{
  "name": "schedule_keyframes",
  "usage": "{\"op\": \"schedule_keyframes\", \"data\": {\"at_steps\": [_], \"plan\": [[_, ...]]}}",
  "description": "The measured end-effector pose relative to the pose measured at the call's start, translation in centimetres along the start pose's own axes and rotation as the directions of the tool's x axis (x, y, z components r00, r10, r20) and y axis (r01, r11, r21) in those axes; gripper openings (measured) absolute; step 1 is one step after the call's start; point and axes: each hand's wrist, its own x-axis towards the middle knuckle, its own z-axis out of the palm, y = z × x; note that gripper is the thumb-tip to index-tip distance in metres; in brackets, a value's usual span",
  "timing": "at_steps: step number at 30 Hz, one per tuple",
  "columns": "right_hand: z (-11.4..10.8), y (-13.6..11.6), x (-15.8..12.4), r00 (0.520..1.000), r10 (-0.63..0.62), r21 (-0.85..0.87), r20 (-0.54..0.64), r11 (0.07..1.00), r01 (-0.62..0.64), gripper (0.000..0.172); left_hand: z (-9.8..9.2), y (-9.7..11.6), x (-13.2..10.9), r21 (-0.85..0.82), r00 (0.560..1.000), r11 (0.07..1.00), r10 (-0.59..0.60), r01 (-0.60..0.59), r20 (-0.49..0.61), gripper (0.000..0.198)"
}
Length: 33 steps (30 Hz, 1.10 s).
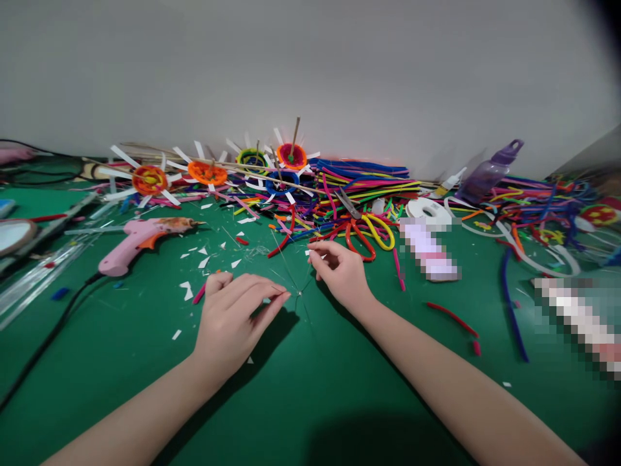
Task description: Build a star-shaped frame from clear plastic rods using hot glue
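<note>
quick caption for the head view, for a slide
Left hand and right hand pinch a thin wire over a green table, pink glue gun and heaped pipe cleaners beyond.

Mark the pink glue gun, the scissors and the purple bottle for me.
pink glue gun (138,232), head view, on its barrel.
scissors (348,204), head view, on the grey blades.
purple bottle (478,183), head view, on its body.

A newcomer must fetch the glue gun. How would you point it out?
On the green table, look left of the left hand, below the row of flowers. The glue gun lies on its side there, the only pink, pistol-shaped tool.
</note>
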Motion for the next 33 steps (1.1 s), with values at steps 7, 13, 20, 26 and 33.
{"op": "schedule_keyframes", "data": {"at_steps": [7, 13, 20, 26, 33], "plan": [[-0.03, 0.43, -0.06, 1.0, 0.006, 0.123, 0.02, 0.992, -0.009, 0.021, 0.01, -0.14, 0.09, -0.015, 0.999, 0.999, -0.028, 0.028, 0.015, 0.006], [0.01, 0.46, -0.18, 0.999, 0.0, 0.186, 0.043, 0.983, -0.008, 0.024, 0.11, -0.32, -0.01, -0.027, 0.999, 0.999, -0.029, 0.03, 0.021, 0.005], [-0.1, 0.33, -0.43, 0.999, -0.011, 0.171, 0.032, 0.985, 0.006, 0.023, 0.34, -0.41, -0.03, -0.022, 0.999, 0.999, -0.023, 0.024, 0.031, 0.004], [-0.11, 0.25, -0.52, 0.999, -0.031, 0.142, 0.019, 0.989, 0.028, 0.022, 0.53, -0.56, -0.04, -0.01, 0.999, 1.0, -0.019, 0.019, 0.029, 0.003], [-0.3, 0.06, -0.66, 0.998, -0.056, 0.12, 0.011, 0.991, 0.054, 0.022, 0.89, -0.57, 0.05, 0.004, 0.999, 1.0, -0.028, 0.028, 0.028, 0.005]]}}
